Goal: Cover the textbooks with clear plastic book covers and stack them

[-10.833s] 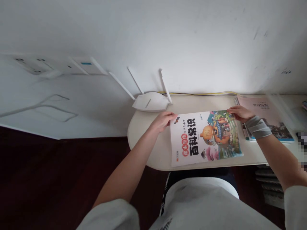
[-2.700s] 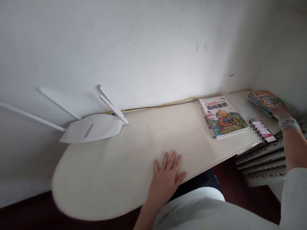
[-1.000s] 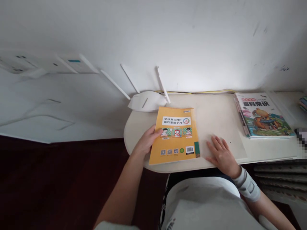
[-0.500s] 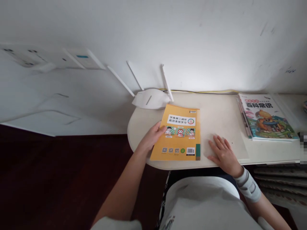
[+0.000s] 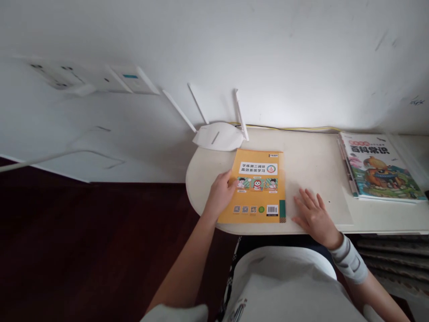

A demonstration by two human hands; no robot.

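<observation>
A yellow workbook (image 5: 258,197) lies on the white table (image 5: 321,174) near its rounded left end, back cover up, with a barcode and small cartoon pictures showing. My left hand (image 5: 220,192) grips its left edge, the thumb over the cover; the other fingers are partly hidden. Just right of the workbook, my right hand (image 5: 315,217) rests flat on the tabletop, fingers spread, holding nothing. A grey band (image 5: 348,259) wraps that wrist.
A white router (image 5: 219,136) with upright antennas stands behind the workbook against the wall. Thin cables (image 5: 295,129) run along the table's back edge. To the right lies a stack of picture books (image 5: 382,167). Wall sockets (image 5: 134,80) are at upper left.
The workbook has turned slightly straighter and appears to lie flatter, with my left hand still at its edge. My right hand stays on the table. The view has shifted a little left.
</observation>
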